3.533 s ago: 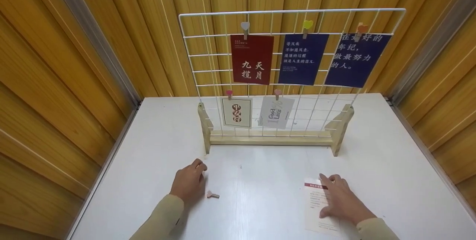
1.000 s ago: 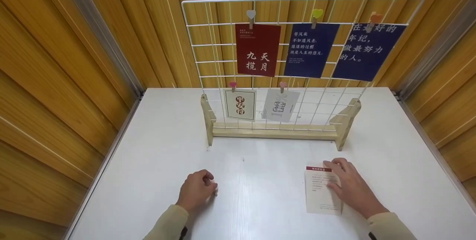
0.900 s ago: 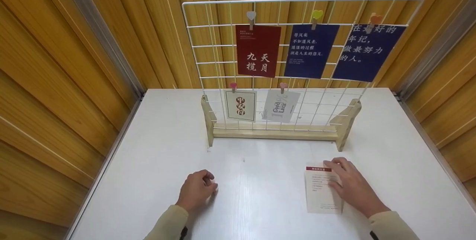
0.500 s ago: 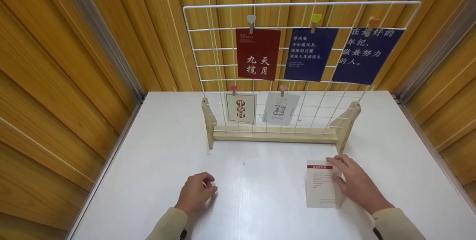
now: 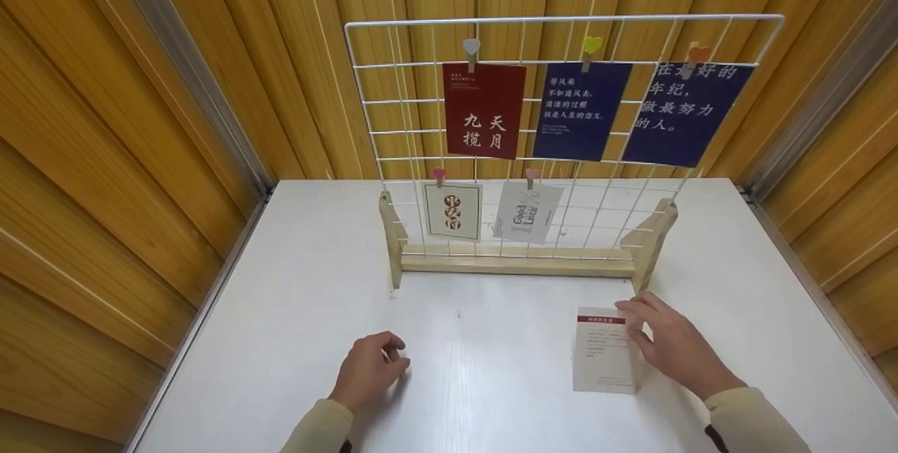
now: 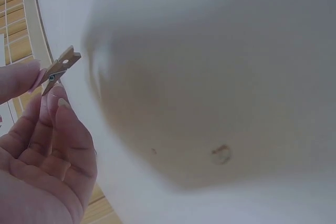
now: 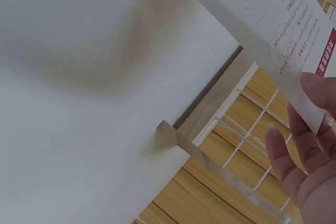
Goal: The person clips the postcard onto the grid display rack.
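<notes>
Between the thumb and fingers of my left hand (image 5: 366, 370) a small wooden clothespin (image 6: 63, 66) is pinched, its tip pointing away from the hand; the head view hides it behind the fingers. My right hand (image 5: 679, 346) pinches the upper right corner of a white printed card (image 5: 603, 358) with a red band. In the right wrist view the card (image 7: 273, 30) is lifted off the table, thumb on its printed face. Behind both hands stands a white wire grid (image 5: 582, 221) in a wooden base (image 5: 519, 266).
Heart clothespins hold a red card (image 5: 484, 99), two blue cards (image 5: 572, 137) and two small pale cards (image 5: 453, 228) on the grid. The white table (image 5: 295, 257) meets yellow wood-slat walls (image 5: 280, 53) at the back and sides.
The clothespin that lay on the table is now in my left hand. My right hand has moved from lying over the card to gripping its corner, and the card has risen.
</notes>
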The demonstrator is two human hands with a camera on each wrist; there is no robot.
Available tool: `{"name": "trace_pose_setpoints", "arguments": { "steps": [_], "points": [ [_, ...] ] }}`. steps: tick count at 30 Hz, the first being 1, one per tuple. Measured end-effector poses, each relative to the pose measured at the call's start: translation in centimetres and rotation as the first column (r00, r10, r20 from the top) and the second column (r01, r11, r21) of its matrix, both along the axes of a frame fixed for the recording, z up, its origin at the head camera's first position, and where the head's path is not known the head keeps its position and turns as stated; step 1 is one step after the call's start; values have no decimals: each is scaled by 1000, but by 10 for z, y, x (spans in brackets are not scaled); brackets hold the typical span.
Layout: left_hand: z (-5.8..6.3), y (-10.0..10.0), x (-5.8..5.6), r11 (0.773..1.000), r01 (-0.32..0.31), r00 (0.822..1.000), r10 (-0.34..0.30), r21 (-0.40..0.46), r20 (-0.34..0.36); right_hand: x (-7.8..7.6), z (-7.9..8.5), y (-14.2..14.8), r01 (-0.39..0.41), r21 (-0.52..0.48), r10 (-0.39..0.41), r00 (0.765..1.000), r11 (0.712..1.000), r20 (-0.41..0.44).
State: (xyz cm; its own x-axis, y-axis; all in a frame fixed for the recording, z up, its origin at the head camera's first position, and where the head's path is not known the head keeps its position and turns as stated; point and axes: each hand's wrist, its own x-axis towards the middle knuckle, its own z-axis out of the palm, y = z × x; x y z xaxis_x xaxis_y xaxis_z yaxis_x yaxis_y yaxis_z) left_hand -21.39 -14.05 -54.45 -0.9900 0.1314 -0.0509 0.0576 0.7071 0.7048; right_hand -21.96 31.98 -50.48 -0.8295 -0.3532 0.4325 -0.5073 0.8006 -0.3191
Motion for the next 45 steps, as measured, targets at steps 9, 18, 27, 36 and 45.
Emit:
{"name": "trace_pose_setpoints", "arguments": {
  "steps": [9, 18, 27, 36, 45],
  "points": [
    [-3, 2, 2, 999, -20, 999, 19, 28, 47, 1, 5, 2, -3, -168, 51, 958, 986, 283],
    [4, 7, -1, 998, 27, 1000, -28, 65, 6, -3, 13, 7, -4, -219, 94, 912, 976, 399],
    [9, 20, -7, 997, 51, 998, -49, 64, -30, -5, 21, 11, -53, -244, 169, 860, 968, 481],
    [19, 38, -16, 990, 108, 989, -98, 93, -111, -7, 29, 11, -110, -198, 194, 858, 974, 475],
    [49, 75, -37, 974, 211, 960, -192, 77, -205, -21, 38, 14, -85, -139, 131, 919, 987, 373]
  ]
}}
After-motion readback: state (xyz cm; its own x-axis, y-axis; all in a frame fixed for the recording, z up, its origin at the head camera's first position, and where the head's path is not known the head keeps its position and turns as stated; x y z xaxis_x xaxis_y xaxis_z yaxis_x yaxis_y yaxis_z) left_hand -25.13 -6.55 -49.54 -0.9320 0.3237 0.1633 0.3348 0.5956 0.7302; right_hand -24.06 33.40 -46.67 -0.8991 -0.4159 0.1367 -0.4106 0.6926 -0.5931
